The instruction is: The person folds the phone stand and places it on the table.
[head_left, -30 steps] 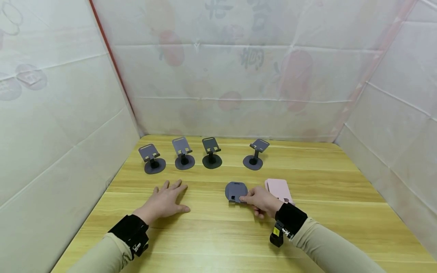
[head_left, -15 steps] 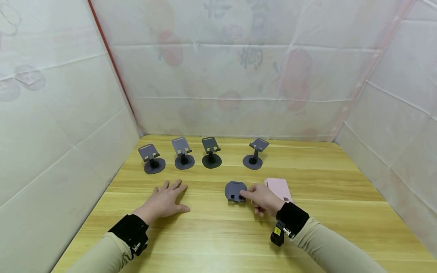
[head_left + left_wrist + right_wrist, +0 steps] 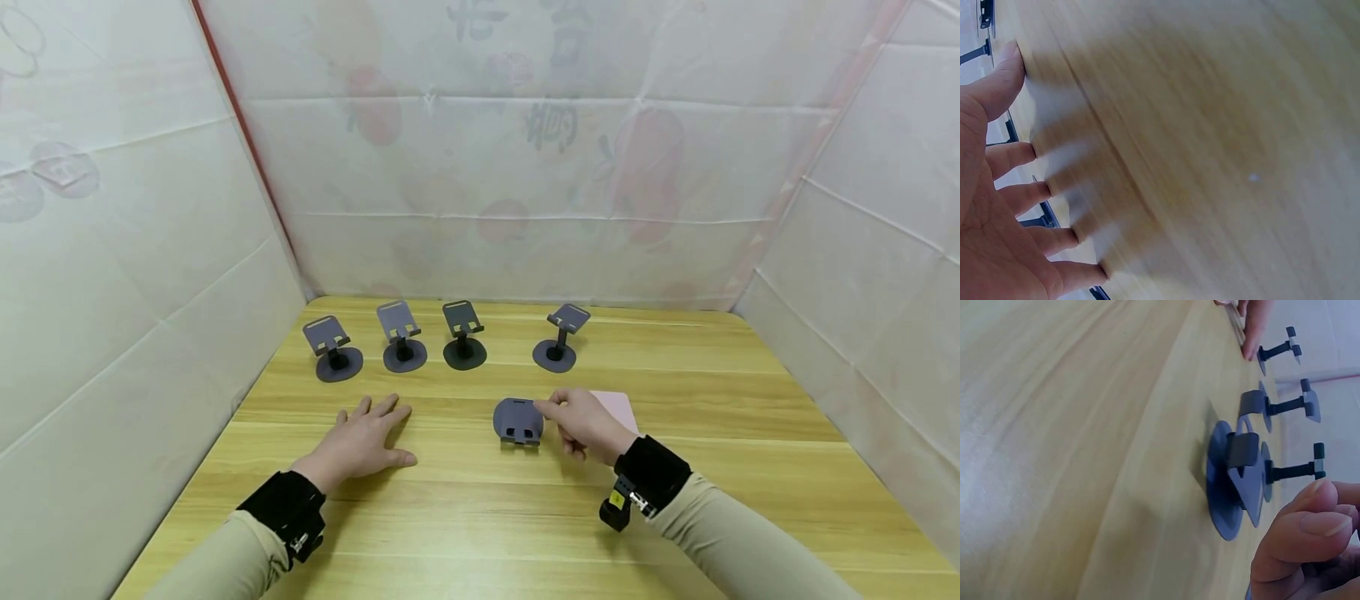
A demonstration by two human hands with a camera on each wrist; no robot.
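Note:
A folded grey phone stand (image 3: 519,421) lies on the wooden table (image 3: 480,517) in front of me; in the right wrist view the grey stand (image 3: 1232,481) rests on its round base with its plate tipped over it. My right hand (image 3: 577,421) hovers just to its right, index finger stretched toward its far right edge and the other fingers (image 3: 1297,534) loosely curled, holding nothing. My left hand (image 3: 363,437) lies flat on the table to the left, its fingers (image 3: 1029,187) spread. A pink flat thing (image 3: 618,404) lies partly hidden behind my right hand.
Several grey phone stands stand upright in a row at the back: the left stand (image 3: 332,346), the second stand (image 3: 401,333), the third stand (image 3: 463,332) and one stand apart on the right (image 3: 561,333). White sheeting walls close in the table on three sides.
My right hand has let go of the folded stand's near edge and moved up to its far right corner. The left hand has stayed where it was.

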